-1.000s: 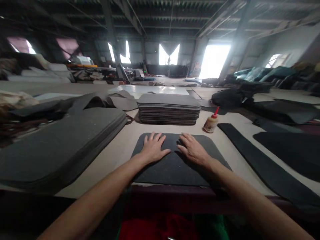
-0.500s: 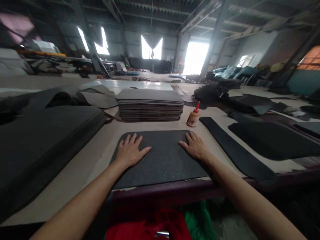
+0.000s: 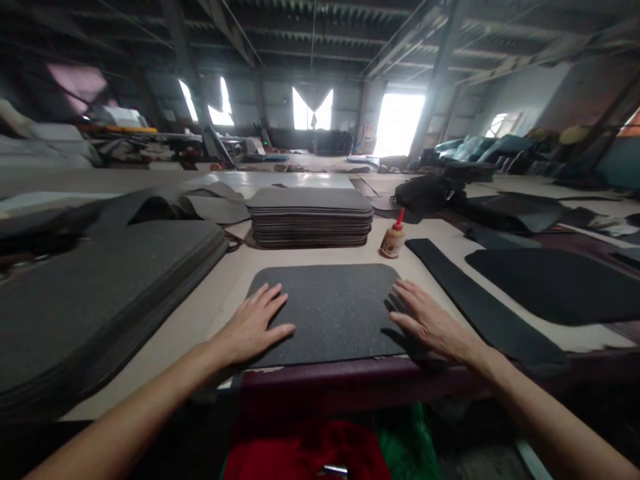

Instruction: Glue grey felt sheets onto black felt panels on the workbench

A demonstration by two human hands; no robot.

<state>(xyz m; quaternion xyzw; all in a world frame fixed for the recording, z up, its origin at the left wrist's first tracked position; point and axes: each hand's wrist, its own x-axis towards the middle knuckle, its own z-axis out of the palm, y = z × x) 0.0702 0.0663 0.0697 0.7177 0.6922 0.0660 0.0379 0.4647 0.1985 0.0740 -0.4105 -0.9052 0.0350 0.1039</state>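
Note:
A dark grey sheet with rounded far corners (image 3: 330, 313) lies flat on the table in front of me. My left hand (image 3: 260, 325) rests over its left edge, fingers spread and thumb pointing inward. At the right edge, my right hand (image 3: 425, 320) hovers slightly above the sheet with a shadow under it, its fingers stretched out. Neither hand grips anything. Just beyond the sheet stands a neat stack of similar grey sheets (image 3: 310, 223). To the right of that stack is an upright glue bottle (image 3: 393, 241) with a red nozzle.
A thick pile of dark sheets (image 3: 115, 293) takes up the left side of the table. On the right lie a long black strip (image 3: 480, 300) and a black rounded piece (image 3: 555, 283). A black bundle (image 3: 425, 193) sits farther back. The table's maroon front edge (image 3: 340, 387) is near me.
My right hand has lifted a little and moved right and nearer to me. My left hand has slid toward me along the left edge. The view has shifted slightly left.

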